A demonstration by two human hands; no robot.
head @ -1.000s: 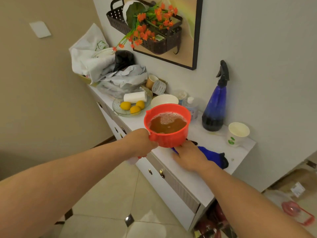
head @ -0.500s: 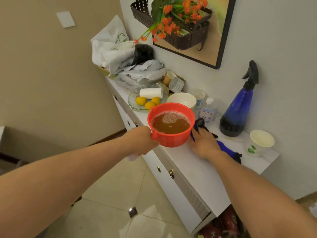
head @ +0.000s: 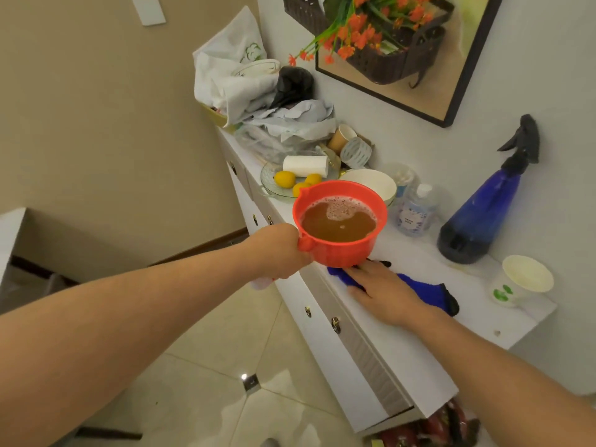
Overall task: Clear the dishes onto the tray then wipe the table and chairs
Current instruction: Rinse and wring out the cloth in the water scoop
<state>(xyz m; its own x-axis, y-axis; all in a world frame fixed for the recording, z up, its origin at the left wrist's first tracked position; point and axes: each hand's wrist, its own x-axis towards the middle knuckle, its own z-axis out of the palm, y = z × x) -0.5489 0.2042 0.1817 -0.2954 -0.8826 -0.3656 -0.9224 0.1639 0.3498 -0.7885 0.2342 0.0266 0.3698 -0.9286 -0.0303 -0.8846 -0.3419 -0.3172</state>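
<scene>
The left hand has its fingers wrapped round the handle of a red plastic bowl, half full of brownish foamy liquid, held up over the front edge of the white cabinet's tabletop. The right hand lies flat, fingers fairly straight, pressing on a blue cloth on that tabletop. A blue spray bottle and a paper cup stand near the wall behind the cloth.

I see a smooth red plastic bowl, fuzzy blue cloth near the cabinet top's front edge, matt white top, glossy translucent blue plastic spray bottle, glossy floor tiles.
</scene>
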